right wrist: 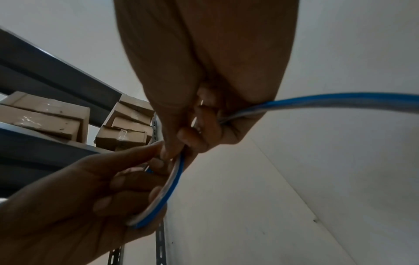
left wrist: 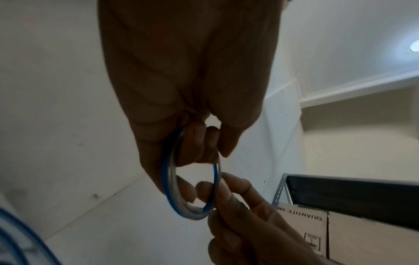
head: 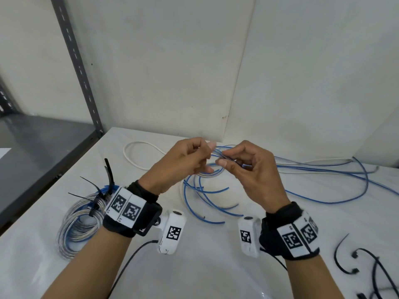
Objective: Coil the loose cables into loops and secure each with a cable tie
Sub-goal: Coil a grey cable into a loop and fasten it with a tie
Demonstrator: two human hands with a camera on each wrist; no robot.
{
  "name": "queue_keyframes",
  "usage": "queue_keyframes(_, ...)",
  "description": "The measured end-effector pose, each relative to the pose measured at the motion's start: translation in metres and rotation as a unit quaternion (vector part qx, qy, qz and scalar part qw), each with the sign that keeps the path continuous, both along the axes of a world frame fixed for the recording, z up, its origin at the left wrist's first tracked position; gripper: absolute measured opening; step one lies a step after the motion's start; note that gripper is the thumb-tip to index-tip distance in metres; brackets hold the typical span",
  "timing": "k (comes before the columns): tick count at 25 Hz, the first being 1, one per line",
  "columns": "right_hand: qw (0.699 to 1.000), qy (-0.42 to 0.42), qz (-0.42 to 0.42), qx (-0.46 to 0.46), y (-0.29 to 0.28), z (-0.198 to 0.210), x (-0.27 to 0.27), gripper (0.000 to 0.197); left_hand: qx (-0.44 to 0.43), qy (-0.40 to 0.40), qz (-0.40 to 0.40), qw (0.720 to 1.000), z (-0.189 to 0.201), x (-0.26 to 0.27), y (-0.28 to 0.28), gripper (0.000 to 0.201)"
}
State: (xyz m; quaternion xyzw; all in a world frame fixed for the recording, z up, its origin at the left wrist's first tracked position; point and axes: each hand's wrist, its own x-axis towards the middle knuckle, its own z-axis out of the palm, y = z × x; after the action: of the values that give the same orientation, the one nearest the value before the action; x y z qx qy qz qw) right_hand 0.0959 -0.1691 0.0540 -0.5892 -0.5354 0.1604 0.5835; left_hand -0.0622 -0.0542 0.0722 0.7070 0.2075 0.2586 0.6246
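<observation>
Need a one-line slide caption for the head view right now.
Both hands, left hand and right hand, pinch a blue-and-clear cable loop above the table.

A white table (head: 216,266) is carrying the cables. Loose blue cable (head: 323,169) is sprawling across its far right side, a white cable (head: 138,156) is looping near the back edge, a tied coil (head: 79,223) is lying at the left, and black cable ties (head: 345,260) are resting at the near right.
</observation>
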Motion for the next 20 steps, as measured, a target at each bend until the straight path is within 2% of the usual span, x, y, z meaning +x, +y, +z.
queue_keyframes(2, 1.000, -0.012, 0.005, -0.007, -0.001, 0.002, 0.000, 0.013, 0.094, 0.014, -0.004, 0.995, -0.002, -0.002, -0.001, 0.035)
queue_keyframes(4, 0.999, 0.009, -0.020, 0.027, -0.001, 0.003, -0.004, 0.010, 0.120, -0.040, 0.032, 0.991, -0.003, 0.003, -0.002, 0.033)
queue_keyframes(8, 0.986, 0.113, -0.063, 0.103, 0.008, -0.001, -0.024, 0.006, 0.081, -0.158, 0.109, 0.978, -0.004, 0.012, -0.006, 0.031)
queue_keyframes(11, 0.972, 0.185, -0.067, 0.128, 0.015, -0.010, -0.042, 0.011, 0.004, -0.221, 0.130, 0.967, -0.006, 0.014, -0.008, 0.032)
queue_keyframes(14, 0.956, 0.240, -0.088, 0.140, 0.018, -0.012, -0.056, 0.015, -0.050, -0.248, 0.131, 0.959, -0.009, 0.019, -0.012, 0.034)
queue_keyframes(16, 0.945, 0.278, -0.088, 0.148, 0.018, -0.011, -0.058, 0.011, -0.059, -0.257, 0.135, 0.955, -0.011, 0.023, -0.016, 0.035)
queue_keyframes(20, 0.948, 0.268, -0.097, 0.143, 0.018, -0.013, -0.059, 0.012, -0.083, -0.278, 0.152, 0.945, -0.011, 0.026, -0.020, 0.032)
